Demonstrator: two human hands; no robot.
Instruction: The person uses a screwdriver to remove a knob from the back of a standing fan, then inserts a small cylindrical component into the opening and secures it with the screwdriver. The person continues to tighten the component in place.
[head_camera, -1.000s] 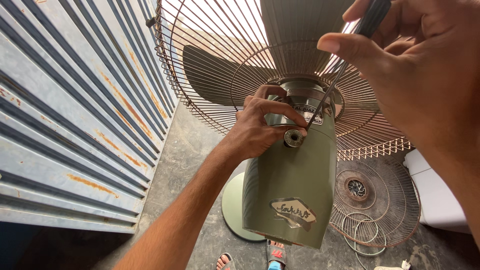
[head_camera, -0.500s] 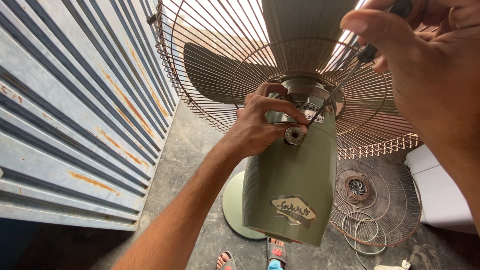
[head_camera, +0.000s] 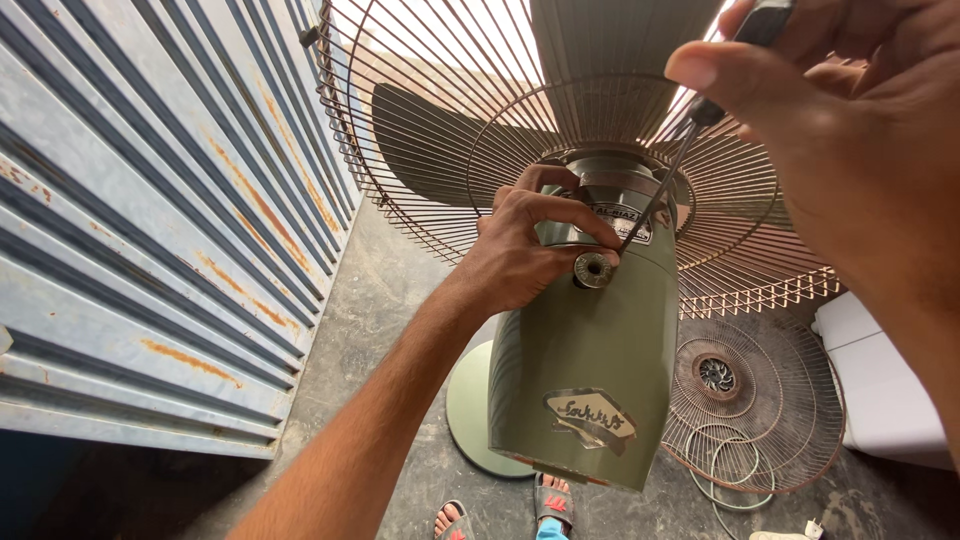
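I look down along an olive green fan motor housing (head_camera: 590, 370) with a rusty wire guard (head_camera: 430, 110) and grey blades behind it. My left hand (head_camera: 530, 250) grips the top of the housing, fingers beside a small round knob (head_camera: 592, 270). My right hand (head_camera: 840, 150), close to the camera at the upper right, is closed on a screwdriver (head_camera: 668, 180). The thin shaft slants down to the housing's top edge near the knob.
A corrugated blue metal shutter (head_camera: 150, 220) with rust streaks fills the left side. On the concrete floor lie the fan's round base (head_camera: 465, 410), a detached wire guard (head_camera: 770, 400) and a white box (head_camera: 880, 380). Sandalled feet (head_camera: 545, 505) show below.
My right hand has shifted up and to the right with the screwdriver, its tip staying near the knob. My left hand stays on the housing.
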